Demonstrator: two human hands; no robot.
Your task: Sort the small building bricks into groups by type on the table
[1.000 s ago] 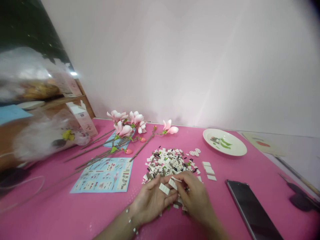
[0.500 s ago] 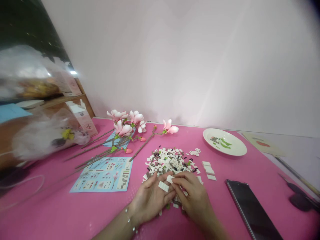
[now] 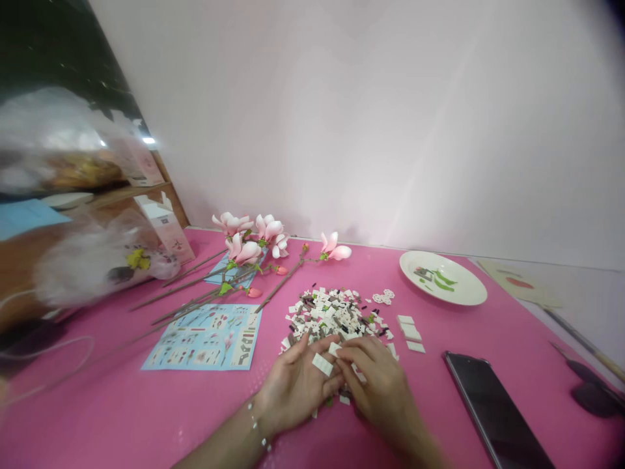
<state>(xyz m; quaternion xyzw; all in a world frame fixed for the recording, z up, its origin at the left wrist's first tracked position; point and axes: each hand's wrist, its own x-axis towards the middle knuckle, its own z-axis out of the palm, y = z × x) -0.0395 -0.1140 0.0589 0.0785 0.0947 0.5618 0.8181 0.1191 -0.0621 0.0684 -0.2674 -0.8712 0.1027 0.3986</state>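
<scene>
My left hand lies palm up with its fingers stretched out and slightly curled. A white building brick rests on its palm and fingers. Over those fingertips, my right hand pinches a second, small white brick, partly covered by thumb and forefinger. Just beyond and beneath both hands spreads a pile of loose building bricks, mostly white with brown, black and green ones. To the right of the pile, several white bricks stand in a short row.
Pink magnolia flowers on brown stems lie at left, partly over a blue instruction sheet. A white plate with green pieces sits back right. A phone and dark scissors-like tool lie right. Boxes and plastic bags are far left.
The view has shifted slightly, so everything sits a little to the right. Both hands keep nearly the same pose, with the two white bricks still in them.
</scene>
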